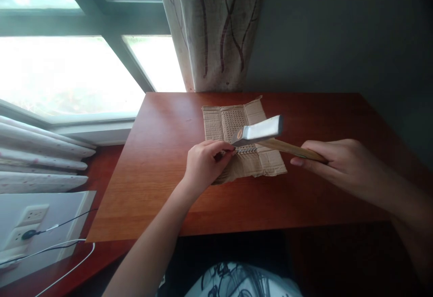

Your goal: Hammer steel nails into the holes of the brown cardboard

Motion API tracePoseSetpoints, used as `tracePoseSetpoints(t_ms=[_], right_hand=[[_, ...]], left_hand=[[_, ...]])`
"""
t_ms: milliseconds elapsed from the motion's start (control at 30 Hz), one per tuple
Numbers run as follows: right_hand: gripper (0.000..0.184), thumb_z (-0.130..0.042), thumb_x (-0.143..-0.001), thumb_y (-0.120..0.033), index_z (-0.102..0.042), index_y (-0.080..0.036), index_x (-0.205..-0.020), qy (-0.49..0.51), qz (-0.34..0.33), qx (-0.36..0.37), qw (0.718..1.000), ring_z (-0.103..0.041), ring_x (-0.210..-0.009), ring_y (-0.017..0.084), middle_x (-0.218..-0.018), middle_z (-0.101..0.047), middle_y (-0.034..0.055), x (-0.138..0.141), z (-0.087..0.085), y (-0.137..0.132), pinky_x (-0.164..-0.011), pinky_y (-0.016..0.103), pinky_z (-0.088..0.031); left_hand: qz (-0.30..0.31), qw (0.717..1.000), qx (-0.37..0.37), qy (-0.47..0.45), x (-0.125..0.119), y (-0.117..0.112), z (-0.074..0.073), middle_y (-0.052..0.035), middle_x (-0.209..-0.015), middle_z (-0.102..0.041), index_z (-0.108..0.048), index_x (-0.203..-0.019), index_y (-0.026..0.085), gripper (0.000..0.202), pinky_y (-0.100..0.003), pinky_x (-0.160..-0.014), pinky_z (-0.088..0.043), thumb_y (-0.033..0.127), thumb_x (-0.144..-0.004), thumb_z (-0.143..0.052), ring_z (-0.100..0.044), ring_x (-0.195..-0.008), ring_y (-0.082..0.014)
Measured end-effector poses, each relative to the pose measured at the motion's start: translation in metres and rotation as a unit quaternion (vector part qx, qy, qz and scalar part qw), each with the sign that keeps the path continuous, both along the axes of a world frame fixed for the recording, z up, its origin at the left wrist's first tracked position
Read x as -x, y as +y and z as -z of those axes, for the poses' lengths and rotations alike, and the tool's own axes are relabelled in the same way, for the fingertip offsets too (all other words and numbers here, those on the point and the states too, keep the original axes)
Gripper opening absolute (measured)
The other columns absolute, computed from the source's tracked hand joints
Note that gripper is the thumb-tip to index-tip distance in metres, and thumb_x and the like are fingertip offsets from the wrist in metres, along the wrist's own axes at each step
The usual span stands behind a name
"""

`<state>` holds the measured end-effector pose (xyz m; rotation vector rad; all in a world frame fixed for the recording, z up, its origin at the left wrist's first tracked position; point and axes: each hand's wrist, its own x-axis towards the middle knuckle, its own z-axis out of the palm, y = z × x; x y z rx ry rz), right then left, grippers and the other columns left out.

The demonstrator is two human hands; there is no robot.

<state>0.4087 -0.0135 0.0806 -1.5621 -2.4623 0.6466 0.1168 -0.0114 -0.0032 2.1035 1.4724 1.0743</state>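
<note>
My right hand is closed around the wooden handle of a hammer. The hammer's pale metal head hangs over the middle of a creased sheet of brown cardboard. In the sheet's centre is a panel dotted with rows of small holes. A row of small dark and light marks or pieces runs across the panel's near part, too small to make out. My left hand rests at the cardboard's left near side, thumb and forefinger pinched beside the hammer head. What they pinch is too small to name.
The cardboard lies on a reddish-brown wooden table. Behind it hangs a patterned curtain, with a bright window to the left. A wall socket with a black plug and a white cable are at the lower left.
</note>
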Motion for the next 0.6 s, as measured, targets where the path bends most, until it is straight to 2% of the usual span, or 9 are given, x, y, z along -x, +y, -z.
tracePoseSetpoints(t_ms=[233,400,600], right_hand=[[0.046,-0.051,-0.093,-0.063,-0.059,-0.023,-0.071,0.009,-0.001,0.023,1.0,-0.048,-0.051,0.014,-0.058,-0.054,-0.0017,0.003,0.009,0.002,-0.052,0.028,-0.033],[0.046,-0.053,-0.092,-0.063,-0.059,-0.023,-0.07,0.027,0.02,0.01,0.999,-0.046,-0.05,0.013,-0.056,-0.052,-0.0025,0.002,0.007,0.002,-0.05,0.028,-0.032],[0.044,-0.054,-0.092,-0.062,-0.061,-0.023,-0.072,0.014,0.02,0.031,0.999,-0.048,-0.052,0.013,-0.058,-0.054,-0.0025,0.0,0.011,0.0,-0.052,0.028,-0.033]], left_hand=[[-0.005,1.0,0.012,0.011,0.0,0.0,0.0,-0.0001,-0.072,-0.072,-0.076,-0.082,0.021,0.007,-0.021,-0.055,-0.043,0.02,-0.083,-0.069,-0.058,-0.059,-0.0108],[0.004,1.0,0.006,-0.006,0.001,0.0,0.001,-0.0001,-0.077,-0.075,-0.075,-0.082,0.022,0.007,-0.02,-0.057,-0.045,0.018,-0.083,-0.069,-0.061,-0.062,-0.011],[0.003,1.0,0.016,-0.003,0.0,0.001,0.002,0.0004,-0.075,-0.073,-0.074,-0.083,0.02,0.005,-0.021,-0.055,-0.042,0.019,-0.084,-0.069,-0.058,-0.06,-0.01]])
